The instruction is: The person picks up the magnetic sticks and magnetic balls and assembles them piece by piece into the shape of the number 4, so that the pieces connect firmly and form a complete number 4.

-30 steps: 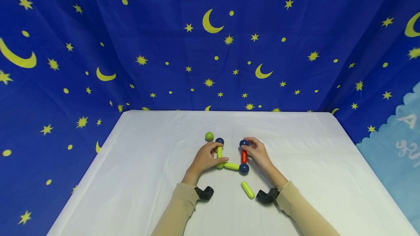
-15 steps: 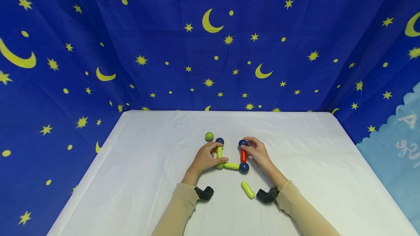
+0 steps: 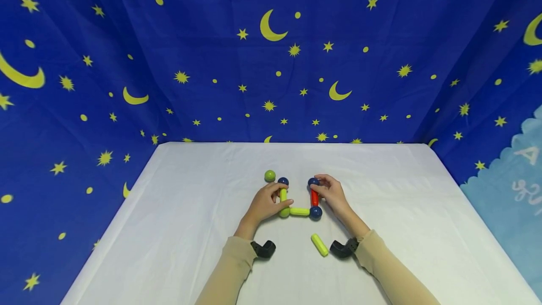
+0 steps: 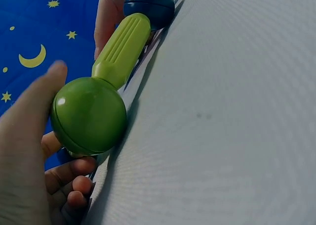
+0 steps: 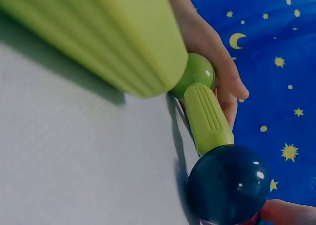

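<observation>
U-shaped chain [image 3: 299, 212], lower centre of the frame
Left grip [image 3: 266, 202] pinches its left yellow rod [image 3: 283, 195]; right grip [image 3: 332, 195] pinches the blue ball [image 3: 313, 181] on the red rod's [image 3: 314, 198] far end.

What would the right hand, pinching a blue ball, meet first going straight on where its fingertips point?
Likely the blue ball by the left hand, across the gap, though depth is unclear.

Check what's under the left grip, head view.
Left grip partly covers a yellow-green rod; its middle shows, plus a blue ball beyond and green ball nearer. Anything fully beneath is hidden.
</observation>
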A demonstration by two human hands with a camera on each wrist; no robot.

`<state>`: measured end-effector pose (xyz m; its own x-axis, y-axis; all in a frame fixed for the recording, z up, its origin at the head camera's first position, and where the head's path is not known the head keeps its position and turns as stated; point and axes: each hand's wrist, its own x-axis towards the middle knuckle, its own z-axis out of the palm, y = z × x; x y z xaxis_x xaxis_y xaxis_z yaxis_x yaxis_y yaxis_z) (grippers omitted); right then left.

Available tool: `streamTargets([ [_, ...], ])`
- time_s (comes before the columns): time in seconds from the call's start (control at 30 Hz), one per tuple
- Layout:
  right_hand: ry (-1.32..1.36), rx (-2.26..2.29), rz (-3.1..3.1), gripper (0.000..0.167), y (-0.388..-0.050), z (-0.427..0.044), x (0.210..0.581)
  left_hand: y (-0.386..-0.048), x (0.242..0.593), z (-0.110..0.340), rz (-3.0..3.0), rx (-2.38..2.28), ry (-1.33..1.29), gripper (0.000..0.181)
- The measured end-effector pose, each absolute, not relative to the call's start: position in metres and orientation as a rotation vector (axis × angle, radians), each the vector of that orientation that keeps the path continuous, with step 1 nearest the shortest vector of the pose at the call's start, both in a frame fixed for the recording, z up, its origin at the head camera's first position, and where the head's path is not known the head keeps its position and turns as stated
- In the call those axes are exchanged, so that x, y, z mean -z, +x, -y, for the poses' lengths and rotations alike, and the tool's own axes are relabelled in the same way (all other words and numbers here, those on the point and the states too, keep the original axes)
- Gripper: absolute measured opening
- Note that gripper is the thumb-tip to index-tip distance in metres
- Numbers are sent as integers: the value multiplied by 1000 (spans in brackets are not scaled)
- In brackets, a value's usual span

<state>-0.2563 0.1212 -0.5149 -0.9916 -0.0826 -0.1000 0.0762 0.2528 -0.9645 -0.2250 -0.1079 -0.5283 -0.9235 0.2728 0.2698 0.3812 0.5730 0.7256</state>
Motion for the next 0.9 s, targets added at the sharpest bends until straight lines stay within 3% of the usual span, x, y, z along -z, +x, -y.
streamTargets([
  [0.23, -58, 1805, -2447, 40, -261, -123, 518, -229, 532, 107, 2645, 1287, -535, 24],
  [0.9, -106, 1918, -2469, 37, -250, -132, 512, -230, 533, 108, 2644, 1321, -506, 23],
])
